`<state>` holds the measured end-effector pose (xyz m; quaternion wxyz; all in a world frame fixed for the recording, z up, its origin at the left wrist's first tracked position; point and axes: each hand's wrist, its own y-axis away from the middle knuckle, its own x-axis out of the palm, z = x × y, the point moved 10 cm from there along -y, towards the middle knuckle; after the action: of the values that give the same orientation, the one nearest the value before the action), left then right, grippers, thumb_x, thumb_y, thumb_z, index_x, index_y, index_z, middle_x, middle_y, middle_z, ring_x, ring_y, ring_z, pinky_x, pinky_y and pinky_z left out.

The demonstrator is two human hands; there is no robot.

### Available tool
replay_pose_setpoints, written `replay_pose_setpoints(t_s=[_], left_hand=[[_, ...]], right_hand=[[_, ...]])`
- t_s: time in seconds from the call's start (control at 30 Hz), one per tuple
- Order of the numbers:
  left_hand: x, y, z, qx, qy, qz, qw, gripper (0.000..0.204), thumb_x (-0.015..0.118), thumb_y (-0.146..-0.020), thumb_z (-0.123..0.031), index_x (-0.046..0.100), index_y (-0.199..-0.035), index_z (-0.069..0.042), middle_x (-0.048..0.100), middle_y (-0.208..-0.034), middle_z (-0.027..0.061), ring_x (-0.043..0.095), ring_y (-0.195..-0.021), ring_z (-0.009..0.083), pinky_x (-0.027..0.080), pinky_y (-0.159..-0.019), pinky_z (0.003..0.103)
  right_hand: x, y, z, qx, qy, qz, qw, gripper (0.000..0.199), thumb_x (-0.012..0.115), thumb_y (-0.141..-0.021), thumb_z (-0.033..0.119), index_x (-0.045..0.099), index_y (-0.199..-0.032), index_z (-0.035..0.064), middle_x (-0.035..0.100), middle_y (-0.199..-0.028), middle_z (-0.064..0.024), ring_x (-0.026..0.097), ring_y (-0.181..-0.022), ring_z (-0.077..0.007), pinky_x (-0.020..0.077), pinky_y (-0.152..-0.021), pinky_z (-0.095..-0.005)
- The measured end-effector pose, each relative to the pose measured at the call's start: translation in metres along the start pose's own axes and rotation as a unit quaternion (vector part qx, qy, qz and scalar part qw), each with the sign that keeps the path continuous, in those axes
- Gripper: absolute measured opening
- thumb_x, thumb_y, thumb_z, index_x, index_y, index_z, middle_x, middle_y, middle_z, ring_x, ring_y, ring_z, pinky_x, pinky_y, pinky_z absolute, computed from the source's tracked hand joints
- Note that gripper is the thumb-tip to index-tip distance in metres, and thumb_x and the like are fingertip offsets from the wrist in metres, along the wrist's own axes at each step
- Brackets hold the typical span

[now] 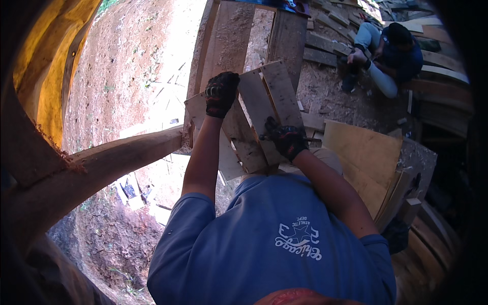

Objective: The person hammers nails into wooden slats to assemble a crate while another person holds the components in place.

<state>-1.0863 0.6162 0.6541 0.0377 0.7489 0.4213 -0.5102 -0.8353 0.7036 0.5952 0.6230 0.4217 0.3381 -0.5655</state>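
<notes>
Both gloved hands are working on a slatted wooden panel [259, 117], centre of frame, just above the person's blue shirt. Left hand [221, 94] is gripping the panel's upper-left slat edge, fingers curled over it. Right hand [287, 140] is closing round a thin dark tool [311, 139], prob. a nail or pencil, resting against the panel's lower-right slats. Hands are apart, one per side. Step looks like steadying the panel while marking or fastening a slat. Next move is likely calling for a firm left hold w/ the tool tip kept on its spot. A co-worker [391, 53] is crouching on planks, upper right.
</notes>
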Motion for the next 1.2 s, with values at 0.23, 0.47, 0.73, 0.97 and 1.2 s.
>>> replay_pose_setpoints(t_s=[0.23,0.47,0.73,0.97,1.2], left_hand=[[0.005,-0.001,0.003,-0.031,0.103,-0.029,0.994,0.014,0.077,-0.091,-0.028,0.078,-0.097,-0.015,0.076,-0.122,0.009,0.066,-0.124,0.0323,0.052,-0.105,0.048],[0.013,0.009,0.013,-0.01,0.074,-0.037,0.996,0.017,0.078,-0.091,-0.03,0.078,-0.1,-0.015,0.071,-0.135,0.0083,0.058,-0.136,0.0308,0.046,-0.113,0.047],[0.002,0.008,0.01,-0.1,0.145,-0.062,0.982,0.021,0.076,-0.094,-0.031,0.078,-0.104,-0.013,0.073,-0.129,0.008,0.062,-0.132,0.0307,0.048,-0.111,0.045],[-0.004,0.006,0.004,-0.1,0.111,-0.067,0.986,0.014,0.075,-0.092,-0.024,0.077,-0.099,-0.012,0.076,-0.114,0.011,0.069,-0.117,0.0322,0.053,-0.103,0.045],[0.002,0.012,0.01,-0.091,0.132,-0.108,0.981,0.013,0.075,-0.088,-0.023,0.077,-0.091,-0.01,0.075,-0.102,0.0131,0.071,-0.101,0.0349,0.056,-0.089,0.047]], right_hand=[[-0.003,0.0,0.0,-0.005,-0.013,-0.007,1.0,0.045,0.06,-0.098,0.023,0.062,-0.143,0.017,0.057,-0.154,-0.0147,0.073,-0.103,-0.0373,0.0571,-0.092,-0.049],[-0.001,-0.002,0.001,0.006,0.002,0.069,0.998,0.056,0.058,-0.092,0.008,0.057,-0.147,0.0192,0.048,-0.163,-0.009,0.071,-0.113,-0.0378,0.0554,-0.099,-0.0526],[-0.004,-0.011,0.005,0.044,0.032,0.138,0.989,0.05,0.054,-0.098,0.017,0.058,-0.148,0.0215,0.052,-0.159,-0.0105,0.072,-0.11,-0.0388,0.0564,-0.095,-0.0516],[-0.019,-0.018,0.012,-0.023,0.019,0.1,0.995,0.043,0.052,-0.104,0.029,0.054,-0.146,0.0185,0.074,-0.123,-0.0142,0.075,-0.094,-0.0384,0.0592,-0.079,-0.0499],[-0.084,-0.06,0.0,0.121,-0.117,0.043,0.985,0.027,0.059,-0.103,0.026,0.069,-0.123,0.0105,0.076,-0.106,-0.0127,0.075,-0.086,-0.0258,0.0585,-0.074,-0.0405]])
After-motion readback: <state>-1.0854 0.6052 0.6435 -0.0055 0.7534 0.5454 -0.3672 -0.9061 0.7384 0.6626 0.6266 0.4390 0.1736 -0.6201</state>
